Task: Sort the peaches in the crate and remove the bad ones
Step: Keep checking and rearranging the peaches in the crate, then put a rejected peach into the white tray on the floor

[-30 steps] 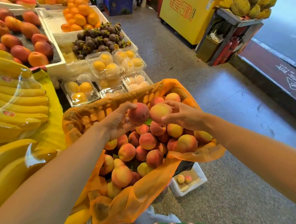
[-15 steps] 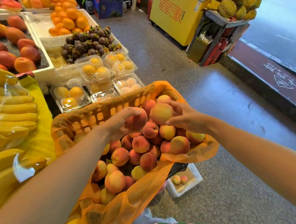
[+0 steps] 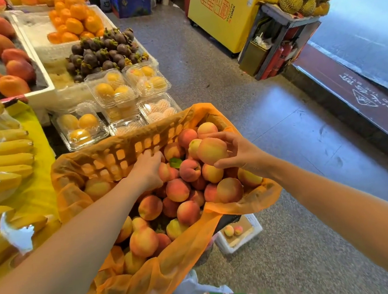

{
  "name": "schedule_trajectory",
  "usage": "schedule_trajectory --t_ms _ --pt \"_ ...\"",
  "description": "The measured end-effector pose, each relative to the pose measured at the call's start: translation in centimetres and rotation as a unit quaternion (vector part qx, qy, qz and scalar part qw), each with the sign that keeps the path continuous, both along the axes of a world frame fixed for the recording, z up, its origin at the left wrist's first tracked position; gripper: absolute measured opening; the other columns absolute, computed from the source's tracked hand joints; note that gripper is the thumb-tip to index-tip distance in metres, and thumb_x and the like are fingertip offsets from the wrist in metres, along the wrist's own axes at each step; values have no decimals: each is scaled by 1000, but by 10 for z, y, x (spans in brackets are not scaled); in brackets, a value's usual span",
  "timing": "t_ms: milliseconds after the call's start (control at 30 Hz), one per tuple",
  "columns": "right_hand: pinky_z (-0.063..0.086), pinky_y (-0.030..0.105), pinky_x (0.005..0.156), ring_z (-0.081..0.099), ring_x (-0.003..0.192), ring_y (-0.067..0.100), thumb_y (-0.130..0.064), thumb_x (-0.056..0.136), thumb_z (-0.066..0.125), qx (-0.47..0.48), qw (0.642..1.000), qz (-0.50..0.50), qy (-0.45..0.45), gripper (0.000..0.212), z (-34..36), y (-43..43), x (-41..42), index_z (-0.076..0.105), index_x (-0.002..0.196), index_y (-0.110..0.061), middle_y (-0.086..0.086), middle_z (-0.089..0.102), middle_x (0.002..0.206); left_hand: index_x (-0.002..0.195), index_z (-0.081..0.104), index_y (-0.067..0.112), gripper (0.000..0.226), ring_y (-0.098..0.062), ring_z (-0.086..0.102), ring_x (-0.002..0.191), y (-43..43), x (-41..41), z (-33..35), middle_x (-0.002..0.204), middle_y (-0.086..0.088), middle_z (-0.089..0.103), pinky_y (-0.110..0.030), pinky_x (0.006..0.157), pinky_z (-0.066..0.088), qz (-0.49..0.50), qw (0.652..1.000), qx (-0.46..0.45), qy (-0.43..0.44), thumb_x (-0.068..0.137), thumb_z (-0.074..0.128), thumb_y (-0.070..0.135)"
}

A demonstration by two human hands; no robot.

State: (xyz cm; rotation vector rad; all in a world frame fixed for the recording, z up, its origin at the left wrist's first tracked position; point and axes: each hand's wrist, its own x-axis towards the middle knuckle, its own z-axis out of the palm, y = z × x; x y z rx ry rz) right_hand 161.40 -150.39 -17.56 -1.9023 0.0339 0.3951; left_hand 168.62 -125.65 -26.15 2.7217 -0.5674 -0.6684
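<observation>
over at the left wall of the orange-lined lattice crate, left hand lies palm-down on a reddish peach, grip hidden, can't tell. right hand pinches a yellow-pink peach above the heap. two sit in the small white floor box, likely rejects; most of the pile looks unsorted, lower layers unseen.

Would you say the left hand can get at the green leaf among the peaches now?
Probably yes: the leaf lies uncovered just beside the left hand, nothing between.
</observation>
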Motion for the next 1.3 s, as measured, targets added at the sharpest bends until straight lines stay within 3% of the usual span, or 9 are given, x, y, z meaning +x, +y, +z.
schedule_trajectory --t_ms 100,167,233,300,400,600,733,1100,1300 --pt "52 24 91 52 120 10 -11 66 81 -95 991 22 -96 76 -6 8 2 45 131 -22 -7 51 126 123 46 10 60 -32 44 113 5 0 0 123 -15 46 -36 87 42 5 1000 -3 19 79 71 43" --pt "49 19 89 50 116 8 -16 64 78 -134 976 36 -165 80 -10 14 3 40 134 -22 -3 49 125 122 53 15 60 -27 52 110 4 -2 10 121 -9 55 -38 90 46 54 986 -147 50 80 65 55" --pt "45 15 92 48 115 9 -17 65 79 -176 955 56 -231 84 -14 19 7 38 138 -15 0 46 125 119 59 18 59 -22 60 101 -4 -8 32 112 -5 64 -34 84 49 119 910 -351 188 80 59 62" --pt "43 18 94 47 112 12 -19 66 84 -204 936 70 -277 89 -17 25 11 36 141 -7 3 44 123 122 59 15 63 -23 66 95 -14 -15 51 109 -8 69 -33 83 51 125 833 -436 316 80 55 62" --pt "47 28 93 49 109 22 -25 69 85 -219 921 71 -315 94 -19 32 15 32 144 -3 13 45 118 120 57 1 57 -30 68 99 -24 -23 60 111 -17 68 -43 91 53 93 812 -476 324 85 64 46" --pt "53 25 89 51 122 15 -25 71 84 -114 978 58 -167 95 -5 30 11 29 148 -15 7 44 136 121 57 25 61 -22 63 109 -13 -18 49 118 -8 65 -43 97 51 102 833 -493 230 67 85 25" --pt "56 29 87 58 118 16 -19 74 83 -105 984 60 -131 81 -4 29 4 40 143 -19 3 52 134 121 52 16 66 -22 64 109 -10 -19 52 116 -10 66 -43 99 50 100 820 -504 252 65 86 14" --pt "56 35 82 63 100 23 -18 68 85 -58 988 -62 -130 60 9 6 -35 47 114 -29 2 56 109 113 52 9 42 -14 65 81 -47 -54 71 100 -9 63 -26 68 54 59 850 -491 180 81 73 26" --pt "55 29 79 61 97 21 -14 69 85 -52 984 -112 -126 61 10 -58 -77 46 115 -21 5 55 108 108 59 13 50 -8 61 89 -110 -95 67 102 -4 67 -19 78 49 -18 910 -404 90 77 71 50"
